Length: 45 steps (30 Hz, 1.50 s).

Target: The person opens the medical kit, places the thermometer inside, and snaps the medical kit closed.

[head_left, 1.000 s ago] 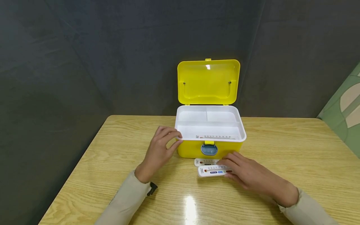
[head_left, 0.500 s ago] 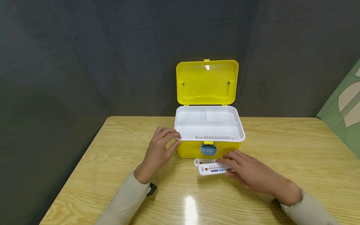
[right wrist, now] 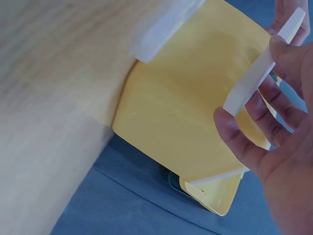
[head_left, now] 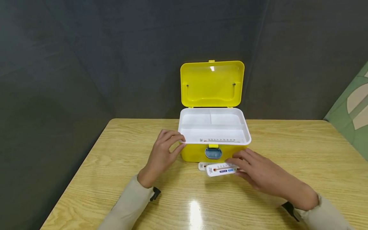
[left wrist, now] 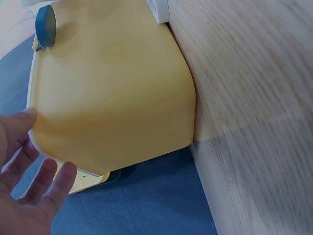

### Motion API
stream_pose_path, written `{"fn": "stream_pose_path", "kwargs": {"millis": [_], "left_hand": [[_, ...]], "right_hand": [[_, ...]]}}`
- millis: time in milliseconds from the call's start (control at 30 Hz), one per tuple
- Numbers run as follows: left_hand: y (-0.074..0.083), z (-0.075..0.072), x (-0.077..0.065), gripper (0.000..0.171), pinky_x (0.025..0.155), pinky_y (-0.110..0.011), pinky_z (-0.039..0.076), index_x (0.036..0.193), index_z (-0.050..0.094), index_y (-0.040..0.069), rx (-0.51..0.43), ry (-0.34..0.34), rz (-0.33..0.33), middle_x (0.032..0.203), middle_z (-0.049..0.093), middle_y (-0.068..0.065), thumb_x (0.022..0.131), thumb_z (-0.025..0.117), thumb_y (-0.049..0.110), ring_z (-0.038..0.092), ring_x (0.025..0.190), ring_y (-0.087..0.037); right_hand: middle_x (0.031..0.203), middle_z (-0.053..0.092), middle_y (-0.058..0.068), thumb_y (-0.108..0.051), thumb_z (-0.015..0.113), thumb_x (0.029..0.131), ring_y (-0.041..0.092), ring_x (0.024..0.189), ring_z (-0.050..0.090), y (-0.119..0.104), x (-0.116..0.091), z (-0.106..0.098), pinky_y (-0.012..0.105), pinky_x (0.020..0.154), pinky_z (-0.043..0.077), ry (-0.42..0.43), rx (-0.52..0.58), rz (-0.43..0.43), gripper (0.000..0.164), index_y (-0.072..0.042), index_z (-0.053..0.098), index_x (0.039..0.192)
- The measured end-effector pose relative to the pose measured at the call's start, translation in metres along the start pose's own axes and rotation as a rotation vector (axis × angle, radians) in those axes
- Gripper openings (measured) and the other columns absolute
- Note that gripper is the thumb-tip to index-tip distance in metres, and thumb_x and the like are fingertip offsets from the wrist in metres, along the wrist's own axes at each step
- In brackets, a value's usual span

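A yellow storage box (head_left: 195, 153) with its lid (head_left: 212, 84) raised stands on the table. At its front left corner, my left hand (head_left: 162, 156) pinches the rim, thumb outside and fingertips over the edge. Between thumb and fingers of my right hand (head_left: 258, 171) is a flat white thermometer (head_left: 221, 170), lifted off the table in front of the box; its right end is behind the fingers. A second white thermometer (head_left: 202, 166) lies on the table beneath, partly covered in the head view. In the white tray's (head_left: 201, 134) front compartment lies another thermometer (head_left: 221, 140).
The tray has two smaller rear compartments. A blue-grey latch (head_left: 213, 153) hangs on the box front. The wooden table (head_left: 123, 143) extends on both sides of the box, with a dark wall covering (head_left: 115, 64) behind it.
My right hand has moved slightly right and away from me with the thermometer, which rises and now covers more of the one on the table. The left hand stays put.
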<state>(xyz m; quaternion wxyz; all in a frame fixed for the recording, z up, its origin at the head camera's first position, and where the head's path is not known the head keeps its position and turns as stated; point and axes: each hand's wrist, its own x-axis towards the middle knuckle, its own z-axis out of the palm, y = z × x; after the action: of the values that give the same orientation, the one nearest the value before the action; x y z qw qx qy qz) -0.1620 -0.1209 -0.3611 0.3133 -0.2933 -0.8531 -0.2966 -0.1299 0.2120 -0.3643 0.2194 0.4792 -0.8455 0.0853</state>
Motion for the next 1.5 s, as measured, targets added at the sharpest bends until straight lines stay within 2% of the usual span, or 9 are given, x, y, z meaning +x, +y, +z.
{"fn": "stream_pose_path", "kwargs": {"millis": [267,667,933,1000,1133,1367,1500], "left_hand": [[-0.002,0.003,-0.001,0.010,0.089,-0.034,0.051,0.095,0.072,0.014,-0.049,-0.001,-0.009,0.102,0.068,-0.001,0.086,0.078,0.015,0.055,0.100,-0.019],[-0.001,0.004,0.000,0.011,0.089,-0.033,0.050,0.094,0.072,0.013,-0.093,-0.005,-0.022,0.102,0.068,0.000,0.085,0.079,0.014,0.055,0.100,-0.018],[-0.002,0.005,0.000,0.010,0.090,-0.033,0.050,0.093,0.072,0.013,-0.126,0.001,-0.043,0.101,0.068,0.000,0.085,0.079,0.013,0.055,0.100,-0.018],[-0.002,0.006,0.000,0.010,0.090,-0.033,0.049,0.092,0.072,0.013,-0.133,0.003,-0.044,0.101,0.068,0.000,0.085,0.079,0.013,0.055,0.100,-0.018],[-0.001,0.006,0.001,0.009,0.089,-0.032,0.050,0.092,0.073,0.013,-0.139,0.018,-0.035,0.099,0.069,0.000,0.084,0.079,0.012,0.057,0.098,-0.017],[-0.001,0.006,0.002,0.011,0.087,-0.031,0.052,0.089,0.075,0.010,-0.147,0.066,0.005,0.096,0.069,-0.001,0.081,0.082,0.010,0.059,0.095,-0.017],[-0.001,0.006,0.002,0.010,0.088,-0.030,0.052,0.089,0.076,0.010,-0.155,0.075,0.000,0.096,0.070,-0.001,0.081,0.082,0.010,0.059,0.095,-0.017]], "right_hand": [[0.113,0.057,-0.007,-0.047,0.025,0.108,0.005,0.102,0.049,0.001,0.002,-0.006,0.020,0.086,0.044,0.011,-0.033,0.017,0.051,-0.015,0.062,0.123],[0.116,0.059,-0.004,-0.049,0.023,0.108,0.006,0.103,0.053,0.002,0.008,-0.019,0.024,0.085,0.049,0.033,-0.056,0.039,0.055,-0.015,0.063,0.125],[0.115,0.061,0.000,-0.045,0.028,0.107,0.014,0.099,0.055,0.004,0.017,-0.027,0.031,0.082,0.051,0.098,-0.043,0.013,0.051,-0.013,0.062,0.128],[0.115,0.061,0.000,-0.045,0.028,0.108,0.013,0.099,0.054,0.005,0.018,-0.029,0.029,0.082,0.049,0.094,-0.055,0.017,0.051,-0.013,0.062,0.127],[0.115,0.061,0.000,-0.048,0.025,0.108,0.013,0.100,0.055,0.007,0.021,-0.034,0.030,0.082,0.050,0.077,-0.068,0.037,0.054,-0.013,0.063,0.125],[0.117,0.062,0.002,-0.047,0.023,0.107,0.019,0.102,0.057,0.009,0.026,-0.043,0.039,0.083,0.054,0.064,-0.059,0.065,0.055,-0.014,0.061,0.129],[0.117,0.063,0.004,-0.047,0.023,0.106,0.022,0.102,0.058,0.010,0.031,-0.047,0.042,0.082,0.056,0.065,-0.073,0.080,0.055,-0.015,0.061,0.130]]}}
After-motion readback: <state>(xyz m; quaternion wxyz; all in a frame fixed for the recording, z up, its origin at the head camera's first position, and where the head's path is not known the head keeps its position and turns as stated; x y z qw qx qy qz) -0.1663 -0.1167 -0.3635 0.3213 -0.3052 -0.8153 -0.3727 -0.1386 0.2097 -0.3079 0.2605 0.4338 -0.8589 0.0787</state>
